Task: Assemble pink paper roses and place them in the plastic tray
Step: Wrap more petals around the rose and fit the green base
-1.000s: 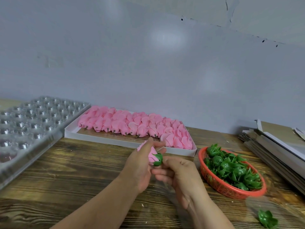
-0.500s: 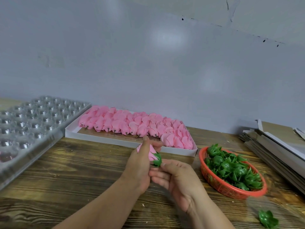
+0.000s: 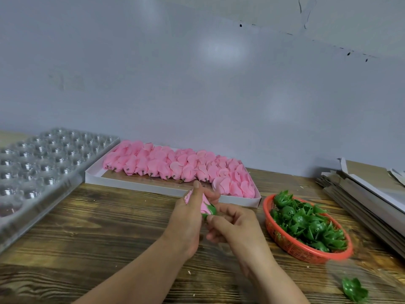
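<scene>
Both hands have barely shifted since a second ago, only the right hand's fingers working round the green base.

Head view: the left hand (image 3: pixel 189 218) pinches the pink rose (image 3: pixel 205 207), thumb up along the petals, its grip closed on the bud. Its long axis runs up-left to down-right, green calyx (image 3: pixel 211 209) at the lower right end, touching the right hand (image 3: pixel 235 227), whose fingertips press the calyx on. The plastic tray (image 3: pixel 43 163) lies well apart to the left, nearer the left hand.

Pink rose (image 3: pixel 205 206) mostly behind hands; plastic tray (image 3: pixel 32 167) cut off at left edge.
</scene>
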Available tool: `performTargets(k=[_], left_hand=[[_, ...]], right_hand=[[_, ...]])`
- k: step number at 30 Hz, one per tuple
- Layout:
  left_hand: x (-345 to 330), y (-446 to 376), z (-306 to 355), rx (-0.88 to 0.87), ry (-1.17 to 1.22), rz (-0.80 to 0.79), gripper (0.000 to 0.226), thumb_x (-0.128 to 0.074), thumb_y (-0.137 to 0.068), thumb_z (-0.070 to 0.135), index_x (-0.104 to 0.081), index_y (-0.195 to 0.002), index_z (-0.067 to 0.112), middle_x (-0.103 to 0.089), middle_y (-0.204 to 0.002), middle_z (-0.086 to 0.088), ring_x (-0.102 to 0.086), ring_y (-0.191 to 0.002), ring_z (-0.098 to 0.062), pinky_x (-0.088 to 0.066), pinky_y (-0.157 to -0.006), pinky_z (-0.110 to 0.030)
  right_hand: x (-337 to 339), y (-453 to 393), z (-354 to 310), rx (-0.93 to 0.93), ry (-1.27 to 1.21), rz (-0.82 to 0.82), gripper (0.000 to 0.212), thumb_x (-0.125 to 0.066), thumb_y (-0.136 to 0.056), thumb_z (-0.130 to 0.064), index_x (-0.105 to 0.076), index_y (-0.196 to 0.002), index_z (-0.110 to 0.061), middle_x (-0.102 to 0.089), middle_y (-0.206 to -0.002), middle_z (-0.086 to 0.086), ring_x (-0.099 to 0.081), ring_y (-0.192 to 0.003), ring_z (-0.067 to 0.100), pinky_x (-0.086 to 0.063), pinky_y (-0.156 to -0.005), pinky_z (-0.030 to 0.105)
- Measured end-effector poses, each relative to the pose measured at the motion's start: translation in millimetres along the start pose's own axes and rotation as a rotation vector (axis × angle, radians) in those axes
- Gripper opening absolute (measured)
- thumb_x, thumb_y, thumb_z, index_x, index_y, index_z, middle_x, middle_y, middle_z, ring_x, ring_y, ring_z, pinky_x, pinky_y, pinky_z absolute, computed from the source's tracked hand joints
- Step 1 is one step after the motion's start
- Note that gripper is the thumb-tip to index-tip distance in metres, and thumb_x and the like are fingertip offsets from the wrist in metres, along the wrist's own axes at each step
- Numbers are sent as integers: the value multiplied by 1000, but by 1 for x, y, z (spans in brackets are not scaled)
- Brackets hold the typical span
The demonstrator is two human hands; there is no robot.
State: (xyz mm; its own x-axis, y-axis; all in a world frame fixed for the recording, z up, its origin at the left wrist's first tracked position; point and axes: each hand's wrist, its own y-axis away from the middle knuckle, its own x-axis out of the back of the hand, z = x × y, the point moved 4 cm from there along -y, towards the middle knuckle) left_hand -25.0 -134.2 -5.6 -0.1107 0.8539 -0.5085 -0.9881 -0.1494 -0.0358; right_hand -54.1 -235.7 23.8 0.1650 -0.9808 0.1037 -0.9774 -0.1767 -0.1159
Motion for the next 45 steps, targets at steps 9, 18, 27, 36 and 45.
performTargets(k=[9,18,27,36,45], left_hand=[[-1,1,3,-20,-82,-4,45,-46,-75,59,-72,-61,25,-75,-93,-4,-72,-85,-17,-56,-75,-37],[-2,4,6,-12,-133,-5,50,-44,-93,48,-68,-82,6,-75,-92,-7,-67,-87,-28,-51,-69,-37],[-4,4,5,-44,-261,-60,44,-44,-98,40,-66,-80,6,-75,-89,-2,-68,-72,-16,-50,-56,-26],[0,3,6,68,-111,-101,46,-46,-78,56,-74,-64,21,-75,-93,-7,-73,-87,-17,-57,-80,-41],[-7,6,-3,178,-11,-102,47,-41,-98,47,-62,-79,9,-65,-61,-6,-53,-40,-12,-41,-40,-21]], right_hand=[[-2,-6,17,-35,-13,-22,13,-54,-82,12,-63,-90,7,-65,-68,20,-61,-51,16,-53,-56,27],[-2,-5,11,53,-145,-31,28,-53,-84,16,-71,-85,-5,-64,-73,21,-60,-64,18,-54,-63,22],[-2,-6,11,117,23,-27,26,-53,-81,19,-67,-98,4,-49,-68,16,-40,-51,16,-38,-49,21],[7,-11,19,-103,-201,-31,17,-55,-86,9,-64,-72,4,-68,-62,14,-63,-50,13,-51,-48,19],[8,-7,8,126,-50,105,15,-51,-86,16,-55,-72,18,-64,-55,9,-55,-41,11,-50,-44,21]])
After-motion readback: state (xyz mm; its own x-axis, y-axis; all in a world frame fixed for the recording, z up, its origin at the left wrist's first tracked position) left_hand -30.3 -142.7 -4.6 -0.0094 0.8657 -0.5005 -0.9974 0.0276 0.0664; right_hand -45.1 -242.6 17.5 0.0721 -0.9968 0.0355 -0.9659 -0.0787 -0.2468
